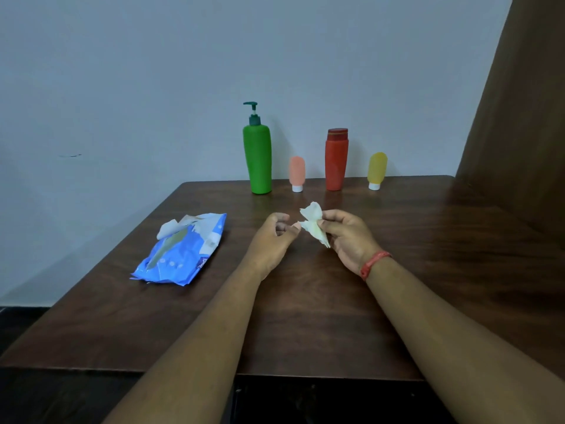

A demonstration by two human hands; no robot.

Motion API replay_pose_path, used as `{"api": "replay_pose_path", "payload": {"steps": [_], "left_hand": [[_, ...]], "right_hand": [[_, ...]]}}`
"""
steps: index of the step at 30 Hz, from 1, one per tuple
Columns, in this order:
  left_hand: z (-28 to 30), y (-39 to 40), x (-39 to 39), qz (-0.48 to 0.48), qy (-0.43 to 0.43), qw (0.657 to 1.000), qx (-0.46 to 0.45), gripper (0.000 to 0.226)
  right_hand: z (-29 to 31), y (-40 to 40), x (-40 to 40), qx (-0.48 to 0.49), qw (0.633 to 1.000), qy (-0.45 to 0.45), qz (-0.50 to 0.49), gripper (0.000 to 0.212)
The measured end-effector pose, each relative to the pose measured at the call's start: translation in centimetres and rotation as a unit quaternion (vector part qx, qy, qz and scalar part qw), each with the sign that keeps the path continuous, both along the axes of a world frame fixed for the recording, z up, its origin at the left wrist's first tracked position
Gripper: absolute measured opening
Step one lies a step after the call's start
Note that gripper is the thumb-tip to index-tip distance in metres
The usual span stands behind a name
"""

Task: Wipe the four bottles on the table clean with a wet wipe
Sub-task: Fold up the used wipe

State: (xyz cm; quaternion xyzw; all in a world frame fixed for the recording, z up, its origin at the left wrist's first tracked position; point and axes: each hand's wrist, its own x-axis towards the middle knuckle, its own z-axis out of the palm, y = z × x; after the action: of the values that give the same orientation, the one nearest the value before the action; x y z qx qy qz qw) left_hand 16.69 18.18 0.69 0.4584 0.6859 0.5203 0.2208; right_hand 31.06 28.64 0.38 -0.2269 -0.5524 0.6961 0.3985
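Head view: hands with a wet wipe (315,228)
Right hand (347,237) grips the crumpled wipe; left hand's (272,240) fingertips pinch its edge.

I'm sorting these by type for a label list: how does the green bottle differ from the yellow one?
The green bottle is the tallest of the row; the yellow bottle is among the shortest. The green one has a dark teal pump on top; the yellow one has no pump and stands upside down on a white cap. The green one is at the left end of the row, the yellow at the right end. Both stand upright at the far edge of the table, untouched.
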Motion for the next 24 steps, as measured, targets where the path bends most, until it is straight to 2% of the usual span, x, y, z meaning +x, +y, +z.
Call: {"api": "replay_pose_path", "payload": {"steps": [4,8,11,15,20,24], "left_hand": [[-0.1,0.1,0.0,-0.03,0.016,0.999,-0.012,0.043],[-0.5,0.5,-0.3,-0.039,0.015,0.999,0.006,0.018],[-0.5,0.8,-0.6,-0.027,-0.024,0.999,0.024,0.01],[-0.5,1.3,-0.8,-0.021,-0.068,0.996,0.047,0.017],[-0.5,3.2,-1.2,-0.049,-0.115,0.989,0.08,0.004],[0.0,5.9,-1.9,-0.028,-0.185,0.977,0.098,0.01]], "right_hand": [[-0.3,-0.8,-0.4,0.018,1.0,-0.012,0.019,0.015],[-0.3,-0.6,-0.7,0.019,0.999,-0.012,0.024,0.016],[-0.5,-0.5,-0.9,0.025,0.999,-0.019,0.011,0.013],[-0.7,-0.4,-1.3,0.073,0.996,-0.036,-0.025,0.007],[-0.3,0.6,-2.3,0.122,0.987,-0.075,-0.068,0.013],[0.3,3.5,-4.3,0.099,0.987,-0.093,-0.085,0.03]]}}
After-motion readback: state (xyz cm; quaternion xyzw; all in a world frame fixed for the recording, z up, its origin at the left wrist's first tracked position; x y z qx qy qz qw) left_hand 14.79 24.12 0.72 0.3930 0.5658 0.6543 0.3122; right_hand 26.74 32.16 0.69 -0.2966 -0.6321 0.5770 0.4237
